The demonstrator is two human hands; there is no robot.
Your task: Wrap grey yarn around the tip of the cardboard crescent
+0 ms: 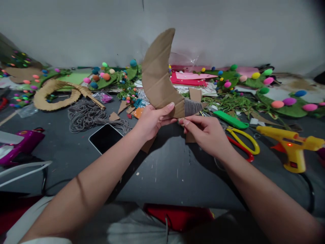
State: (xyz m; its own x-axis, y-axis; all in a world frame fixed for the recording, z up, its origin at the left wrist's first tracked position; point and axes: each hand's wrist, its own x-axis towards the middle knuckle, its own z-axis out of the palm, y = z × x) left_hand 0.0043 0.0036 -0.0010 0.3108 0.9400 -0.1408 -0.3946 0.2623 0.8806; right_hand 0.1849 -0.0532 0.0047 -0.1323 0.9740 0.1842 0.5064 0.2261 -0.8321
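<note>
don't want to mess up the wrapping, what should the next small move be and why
Probably lay one more turn of grey cord beside the grey band, toward the left hand: the band covers only a short stretch, most of the cardboard crescent is bare, the left hand steadies it, and the right hand is at the band's lower edge.

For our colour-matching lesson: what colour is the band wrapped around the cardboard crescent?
The wrapped band is grey, seen best in the head view.
</note>
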